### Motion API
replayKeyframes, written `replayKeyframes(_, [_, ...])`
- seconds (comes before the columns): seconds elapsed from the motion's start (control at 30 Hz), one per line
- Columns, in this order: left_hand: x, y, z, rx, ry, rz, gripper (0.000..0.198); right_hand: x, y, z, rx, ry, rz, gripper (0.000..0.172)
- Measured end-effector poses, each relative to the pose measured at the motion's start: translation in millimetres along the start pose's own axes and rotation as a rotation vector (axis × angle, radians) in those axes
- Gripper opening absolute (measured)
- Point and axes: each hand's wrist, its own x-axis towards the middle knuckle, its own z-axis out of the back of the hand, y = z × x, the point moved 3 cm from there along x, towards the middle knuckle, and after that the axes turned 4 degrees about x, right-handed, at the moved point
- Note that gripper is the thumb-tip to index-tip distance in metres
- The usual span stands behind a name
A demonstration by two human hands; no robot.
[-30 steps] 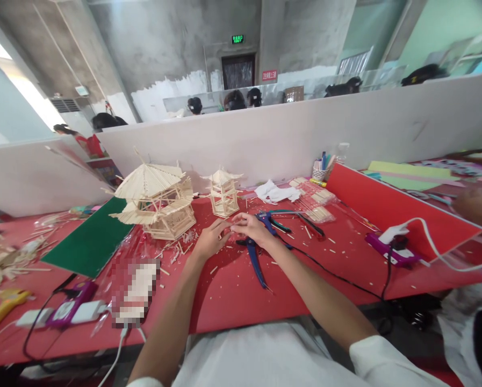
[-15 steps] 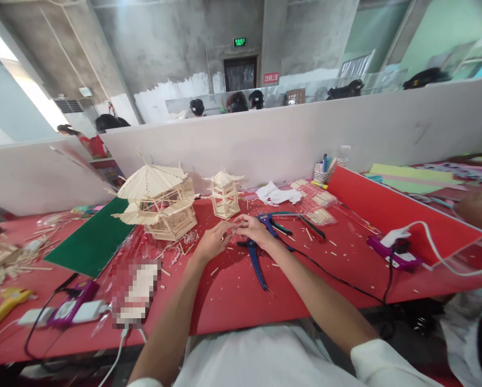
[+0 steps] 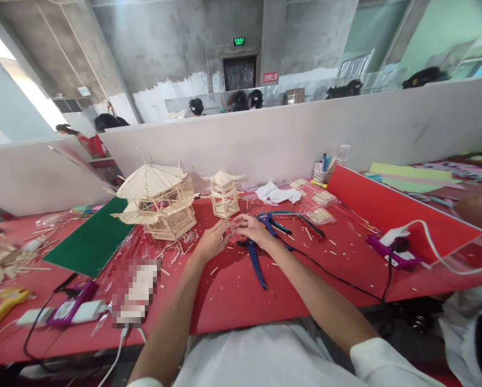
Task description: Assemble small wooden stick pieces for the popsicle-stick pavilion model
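Observation:
My left hand and my right hand meet fingertip to fingertip over the red table, pinched together on something too small to make out. Just under the right hand lie blue-handled pliers. Behind my hands stands a small wooden stick pavilion, with a larger stick pavilion to its left. Loose stick offcuts are scattered around both hands.
A green cutting mat lies at left, a purple glue gun with its cord at right, a white cloth and a pen cup behind. A grey partition closes the back. Another person's hand shows at far right.
Almost nothing: my two hands stay joined at the fingertips in the same spot, with only a slight shift of the view.

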Motion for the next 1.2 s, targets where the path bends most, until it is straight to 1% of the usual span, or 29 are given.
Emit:
replayKeyframes(0.17, [0, 1, 0.2, 0.004, 0.007, 0.001, 0.028, 1, 0, 0, -0.01, -0.017, -0.007, 0.042])
replayKeyframes(0.37, [1, -1, 1.7, 0.035, -0.006, 0.009, 0.026, 2, -2, 0, 0.012, 0.039, 0.025, 0.039])
replayKeyframes(0.53, [1, -2, 1.7, 0.039, -0.009, 0.008, 0.027, 3, -5, 0, 0.012, 0.046, 0.04, 0.038])
replayKeyframes(0.87, [0, 1, -0.9, 0.026, -0.007, 0.004, 0.027, -1, 5, -1, -0.035, 0.019, 0.045, 0.038])
replayKeyframes(1.2, [1, -2, 2.4, 0.033, -0.006, 0.029, 0.026, 4, -3, 2, -0.007, 0.039, 0.057, 0.037])
